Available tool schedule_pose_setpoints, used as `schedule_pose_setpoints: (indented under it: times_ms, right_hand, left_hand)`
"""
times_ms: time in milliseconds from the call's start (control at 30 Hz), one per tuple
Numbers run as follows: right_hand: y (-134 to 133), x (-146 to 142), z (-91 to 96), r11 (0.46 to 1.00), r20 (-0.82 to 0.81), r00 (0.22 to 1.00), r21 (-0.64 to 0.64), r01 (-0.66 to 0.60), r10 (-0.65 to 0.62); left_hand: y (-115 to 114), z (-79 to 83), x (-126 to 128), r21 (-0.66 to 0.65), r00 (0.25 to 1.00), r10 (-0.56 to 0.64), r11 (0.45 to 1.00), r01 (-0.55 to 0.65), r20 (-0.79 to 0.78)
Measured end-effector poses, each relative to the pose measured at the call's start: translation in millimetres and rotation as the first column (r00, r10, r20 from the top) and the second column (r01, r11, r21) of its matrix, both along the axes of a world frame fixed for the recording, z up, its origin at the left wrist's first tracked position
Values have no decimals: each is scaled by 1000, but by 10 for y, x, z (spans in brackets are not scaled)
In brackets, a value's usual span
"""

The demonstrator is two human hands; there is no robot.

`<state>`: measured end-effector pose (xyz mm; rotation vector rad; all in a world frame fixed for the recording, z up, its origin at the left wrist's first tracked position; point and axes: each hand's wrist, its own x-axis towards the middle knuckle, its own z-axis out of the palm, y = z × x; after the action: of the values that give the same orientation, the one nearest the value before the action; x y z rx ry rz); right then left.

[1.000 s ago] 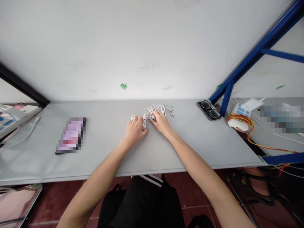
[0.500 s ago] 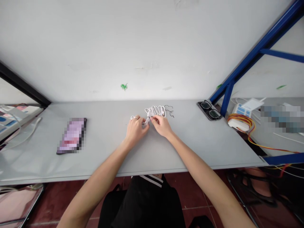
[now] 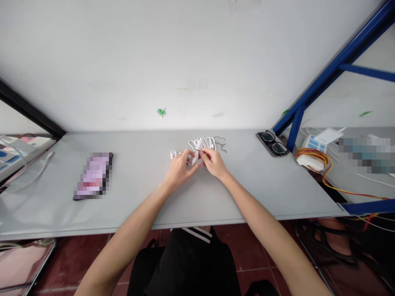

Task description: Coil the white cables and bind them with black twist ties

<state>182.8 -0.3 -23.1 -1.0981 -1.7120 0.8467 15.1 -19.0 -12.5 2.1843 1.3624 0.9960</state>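
Observation:
A bundled white cable (image 3: 195, 158) stands between my two hands above the table, with a dark tie around its middle. My left hand (image 3: 180, 167) curves its index finger and thumb around the bundle's left side. My right hand (image 3: 214, 163) is closed in a pinch at the tie on the right side; the fingertips hide part of it. Just behind lie more coiled white cables (image 3: 210, 142), partly covered by the held bundle. Thin black twist ties (image 3: 221, 144) lie to their right. Another white cable loop (image 3: 173, 154) pokes out left of my left hand.
On the grey table (image 3: 138, 172) a blurred-out phone-like object (image 3: 94, 174) lies at left. Glasses (image 3: 274, 142) rest on a dark flat case near the blue frame (image 3: 296, 123). Further right are a red-yellow cable coil (image 3: 321, 157) and a power strip (image 3: 314, 142). A white wall rises behind.
The held cable bundle has turned more upright and moved slightly right. My left fingers have opened wider around it, and the loop at the left shows more.

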Motion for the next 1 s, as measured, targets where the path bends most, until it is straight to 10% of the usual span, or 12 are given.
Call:
schedule_pose_setpoints:
  times_ms: [167, 333, 567, 767, 900, 1000]
  right_hand:
    - [-38, 19, 47, 979, 106, 994, 199, -37, 16]
    - [-46, 23, 86, 979, -216, 973, -162, -124, 87]
    - [39, 77, 25, 776, -590, 806, -484, -404, 51]
    - [-26, 94, 86, 990, -183, 980, -104, -96, 76]
    - [-85, 76, 126, 960, 52, 997, 278, 40, -56]
    - [-100, 58, 120, 971, 10, 998, 232, 59, -63]
  left_hand:
    - [-33, 59, 50, -232, 954, 12, 971, 61, 299]
    - [-7, 49, 29, -151, 964, 67, 988, -29, 256]
    - [32, -19, -17, 26, 991, 135, 990, -135, 12]
    - [11, 54, 24, -267, 922, 31, 960, 79, 386]
    - [13, 117, 6, -429, 851, -46, 849, 309, 523]
    - [15, 110, -8, -345, 880, -50, 908, 237, 472]
